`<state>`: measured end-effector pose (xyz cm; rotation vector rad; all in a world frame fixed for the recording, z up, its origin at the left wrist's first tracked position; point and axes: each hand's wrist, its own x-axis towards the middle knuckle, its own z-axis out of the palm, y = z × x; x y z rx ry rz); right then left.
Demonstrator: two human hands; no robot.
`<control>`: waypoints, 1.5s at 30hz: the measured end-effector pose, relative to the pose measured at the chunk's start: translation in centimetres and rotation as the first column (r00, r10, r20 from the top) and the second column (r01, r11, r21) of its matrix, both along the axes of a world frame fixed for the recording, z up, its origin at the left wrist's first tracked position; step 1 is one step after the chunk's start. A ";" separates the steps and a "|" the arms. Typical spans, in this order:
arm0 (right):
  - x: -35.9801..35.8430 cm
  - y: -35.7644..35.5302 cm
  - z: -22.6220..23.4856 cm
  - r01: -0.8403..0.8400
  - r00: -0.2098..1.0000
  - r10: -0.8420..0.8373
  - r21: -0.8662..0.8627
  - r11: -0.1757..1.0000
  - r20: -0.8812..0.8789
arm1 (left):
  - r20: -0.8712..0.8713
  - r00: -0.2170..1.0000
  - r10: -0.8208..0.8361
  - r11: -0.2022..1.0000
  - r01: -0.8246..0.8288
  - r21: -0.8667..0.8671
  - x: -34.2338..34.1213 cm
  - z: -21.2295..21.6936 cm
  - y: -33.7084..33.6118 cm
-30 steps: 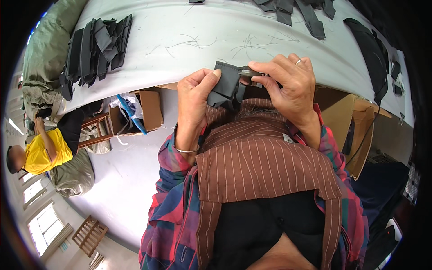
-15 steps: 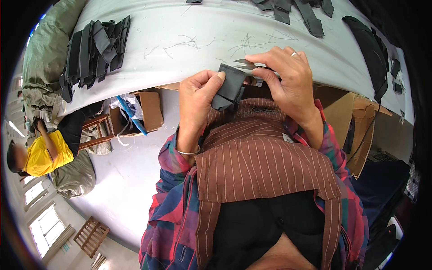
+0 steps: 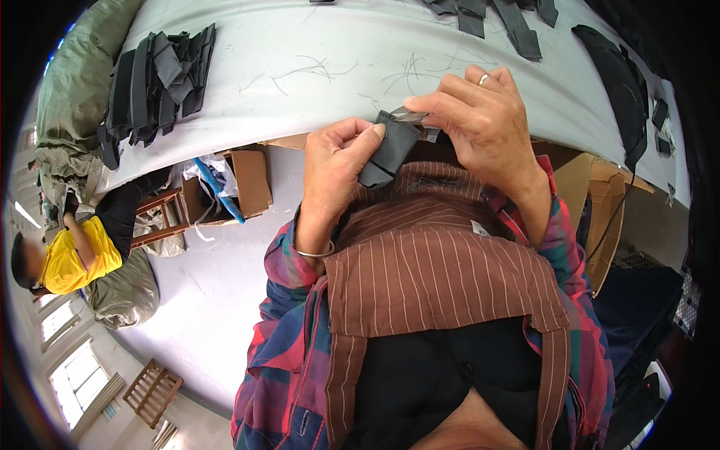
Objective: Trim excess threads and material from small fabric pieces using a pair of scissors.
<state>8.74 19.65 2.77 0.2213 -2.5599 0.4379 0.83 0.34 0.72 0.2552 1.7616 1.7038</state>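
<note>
My left hand (image 3: 334, 160) pinches a dark grey folded fabric piece (image 3: 394, 152) between thumb and fingers, just off the near edge of the white-covered table. A stitched line runs along the piece's upper edge. My right hand (image 3: 481, 126) is closed on a pair of thread snips (image 3: 410, 117), gripped between thumb and forefinger. The blades point left and lie at the top edge of the fabric piece, seemingly touching it. My right palm hides the rear of the snips.
Loose cut threads (image 3: 315, 69) lie on the white tablecloth (image 3: 255, 45). A stack of dark fabric strips (image 3: 161, 82) is at far left, more strips (image 3: 517, 34) at far right. A cardboard box (image 3: 251, 182) stands below the table. A person in yellow (image 3: 82, 255) sits at left.
The snips have come down and closer onto the fabric's top edge, their blades less spread. The fabric piece has turned and shifted slightly right with my left hand.
</note>
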 end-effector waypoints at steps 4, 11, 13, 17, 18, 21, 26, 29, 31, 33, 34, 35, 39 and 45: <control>-0.2 0.5 -0.1 -0.040 0.999 0.040 -0.029 0.999 0.010 | 0.000 1.000 -0.021 1.000 0.021 -0.008 -0.1 -0.2 -0.1; -0.7 -0.6 -2.8 -0.065 0.986 0.147 -0.617 0.784 0.083 | 0.004 0.999 -0.045 0.999 0.045 -0.009 0.1 -0.4 0.2; -0.6 -0.7 -2.8 -0.038 0.987 0.141 -0.753 0.657 0.073 | 0.007 0.999 -0.051 0.999 0.050 0.020 0.0 -0.2 0.2; -0.2 0.4 -1.7 -0.031 0.998 0.048 -0.433 0.901 0.029 | 0.057 0.998 -0.028 0.999 0.026 0.042 -0.1 0.1 0.0; 0.0 0.6 -1.3 -0.018 0.998 0.035 -0.290 0.957 0.053 | 0.058 0.998 -0.029 0.999 0.026 0.044 -0.1 0.0 0.1; 0.4 0.6 -0.7 -0.020 0.997 0.031 -0.146 0.989 0.072 | 0.028 0.999 -0.034 0.999 0.034 0.008 -0.2 -0.3 0.1; 0.2 0.2 -0.7 -0.028 0.999 0.032 -0.112 0.993 0.037 | -0.008 0.998 -0.068 0.998 0.068 -0.011 -0.2 -0.4 0.0; 0.0 0.0 -0.8 -0.036 0.999 0.038 -0.109 0.993 0.012 | -0.015 0.997 -0.077 0.997 0.077 -0.020 -0.3 -0.6 -0.1; 0.0 0.0 -0.8 -0.036 0.999 0.037 -0.102 0.994 0.010 | -0.016 0.998 -0.055 0.998 0.055 -0.019 -0.2 -0.5 -0.1; 0.0 0.2 -0.4 -0.038 0.998 0.043 -0.120 0.992 0.046 | -0.017 0.999 -0.037 0.999 0.036 -0.017 -0.1 -0.1 -0.3; 0.0 0.3 -0.3 -0.036 0.998 0.042 -0.120 0.992 0.047 | 0.016 0.999 -0.045 0.999 0.046 -0.027 -0.2 0.6 -0.5; 0.0 0.4 0.0 -0.055 0.998 0.064 -0.275 0.960 0.023 | 0.048 0.997 -0.053 0.998 0.055 -0.037 -0.1 1.5 -0.6; 0.4 0.1 1.0 -0.113 0.993 0.091 -0.850 0.514 -0.076 | -0.263 0.962 0.073 0.973 -0.010 0.233 2.0 6.6 -0.5; 0.4 -1.1 -0.5 0.064 0.983 0.130 -0.902 0.427 0.131 | -0.437 0.895 0.090 0.979 0.001 0.204 -1.5 -3.2 0.0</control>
